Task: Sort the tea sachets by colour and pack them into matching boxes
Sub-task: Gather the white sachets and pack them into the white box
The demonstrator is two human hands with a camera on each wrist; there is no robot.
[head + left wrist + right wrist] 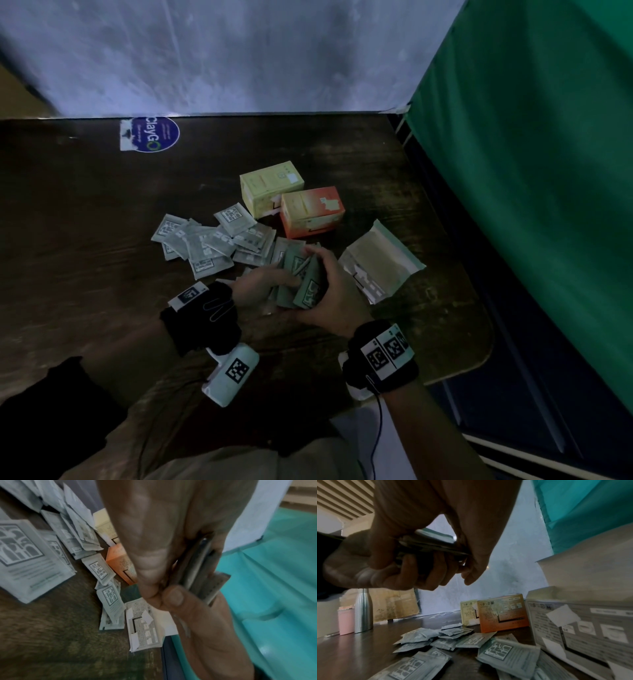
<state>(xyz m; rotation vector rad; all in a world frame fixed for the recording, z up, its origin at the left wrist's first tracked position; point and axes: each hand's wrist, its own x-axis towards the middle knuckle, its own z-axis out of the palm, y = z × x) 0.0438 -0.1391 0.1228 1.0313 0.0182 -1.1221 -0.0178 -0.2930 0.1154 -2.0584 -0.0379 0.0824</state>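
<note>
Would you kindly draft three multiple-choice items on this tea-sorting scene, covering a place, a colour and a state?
1. Where does the yellow box stand relative to the orange box?
A. behind it, farther from the person
B. on top of it
C. in front of it, nearer the person

2. What colour is the curtain on the right?
A. red
B. green
C. black

3. What is the right hand doing?
A. lying flat on the table
B. lifting the orange box
C. gripping a stack of sachets

Answers: 1 A, the head view shows it nearer the wall; 2 B, the head view shows green cloth; 3 C, its fingers curl round the stack.
</note>
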